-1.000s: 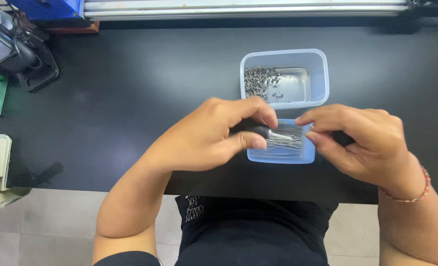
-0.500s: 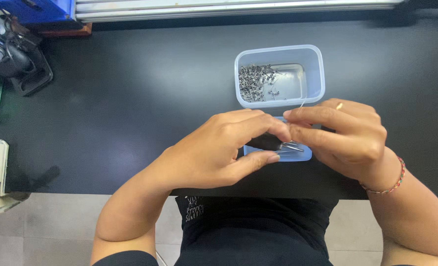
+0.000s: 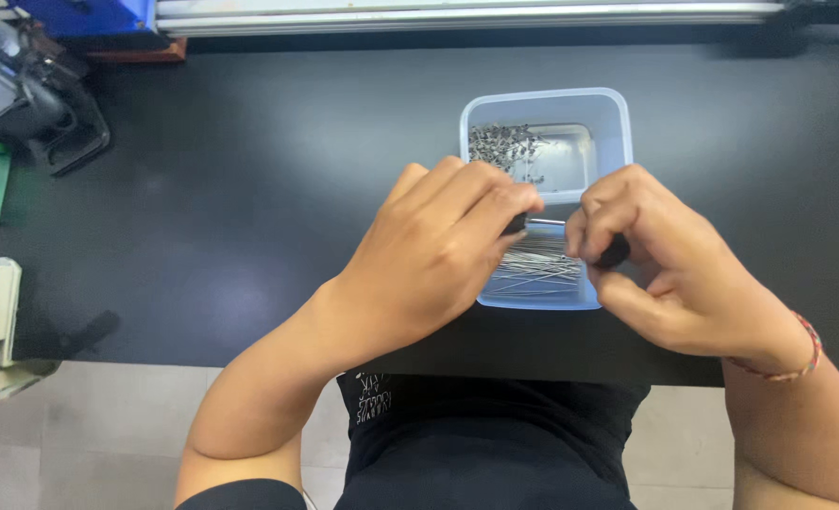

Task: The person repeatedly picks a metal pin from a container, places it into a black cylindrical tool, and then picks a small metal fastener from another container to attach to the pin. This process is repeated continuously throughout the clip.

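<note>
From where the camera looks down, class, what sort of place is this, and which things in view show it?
Probably a small-parts assembly bench: a black work mat, clear plastic tubs of tiny metal pieces and thin wires, and a metal rail along the back.

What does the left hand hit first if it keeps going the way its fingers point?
Likely the right hand. The left hand points its fingers toward it over the clear tub, above the thin metal pins. Heights are hard to judge, so this is tentative.
</note>
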